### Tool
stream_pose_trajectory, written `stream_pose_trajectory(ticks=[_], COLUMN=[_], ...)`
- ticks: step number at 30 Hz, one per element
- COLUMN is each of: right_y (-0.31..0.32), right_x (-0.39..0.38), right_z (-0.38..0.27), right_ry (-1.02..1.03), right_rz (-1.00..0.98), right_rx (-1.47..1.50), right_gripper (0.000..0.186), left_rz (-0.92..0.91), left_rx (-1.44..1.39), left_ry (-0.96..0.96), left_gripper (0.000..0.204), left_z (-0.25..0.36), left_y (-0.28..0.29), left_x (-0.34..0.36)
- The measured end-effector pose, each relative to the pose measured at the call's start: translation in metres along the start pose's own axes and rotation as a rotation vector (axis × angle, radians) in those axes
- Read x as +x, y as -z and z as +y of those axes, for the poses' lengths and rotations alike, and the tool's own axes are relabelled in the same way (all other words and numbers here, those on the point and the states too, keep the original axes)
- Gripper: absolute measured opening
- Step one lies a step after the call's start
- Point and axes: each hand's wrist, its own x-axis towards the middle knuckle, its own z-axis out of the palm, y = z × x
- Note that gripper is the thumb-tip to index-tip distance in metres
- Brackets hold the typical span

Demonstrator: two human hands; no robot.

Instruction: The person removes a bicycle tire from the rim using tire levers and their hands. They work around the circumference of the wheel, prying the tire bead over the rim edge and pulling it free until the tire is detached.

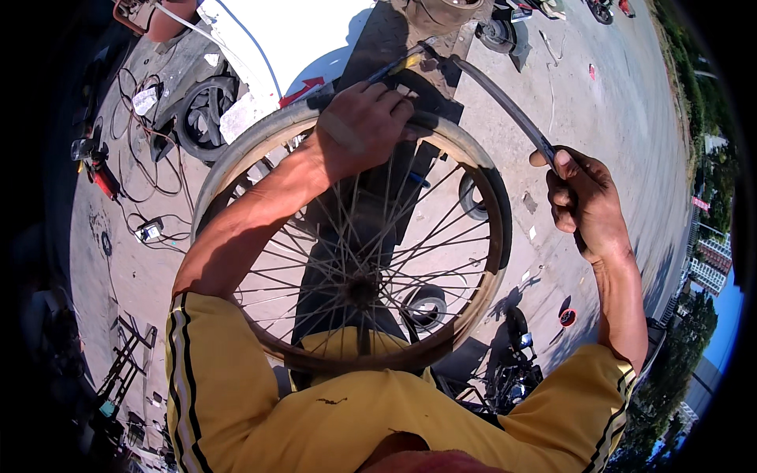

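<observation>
Reaching over a spoked wheel (361, 292), which sits before the person with its hub toward the camera, the left forearm (252, 213) slants forward and inward across the rim, while the right forearm (619, 303) points nearly straight ahead, outside it. A dark strip (509, 98) arcs beyond the wheel's far-right edge, its long axis running from far centre back toward the right. The right hand (583, 193) has its grip closed on the near end; the left hand (359, 122) curls at the far rim, its grip's closure hidden.
</observation>
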Motion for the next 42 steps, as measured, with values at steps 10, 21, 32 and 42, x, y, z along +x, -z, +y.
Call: stream_pose_trajectory(ticks=[10, 21, 32, 42], right_y=[-0.033, -0.024, -0.004, -0.043], right_x=[-0.019, 0.012, 0.001, 0.039], right_z=[0.018, 0.071, -0.004, 0.086], right_ry=[0.157, 0.114, 0.120, 0.654], right_rz=[0.222, -0.273, -0.036, -0.065], right_rx=[0.112, -0.464, -0.199, -0.333], right_gripper=[0.034, 0.042, 0.043, 0.040], left_rz=[0.039, 0.045, -0.212, -0.051], left_rx=[0.026, -0.057, -0.115, -0.097], left_ry=[-0.021, 0.012, 0.346, 0.222], left_gripper=[0.037, 0.047, 0.042, 0.033], left_z=[0.002, 0.002, -0.039, -0.037], left_y=[-0.012, -0.003, 0.052, 0.040], left_x=[0.000, 0.001, -0.050, -0.045])
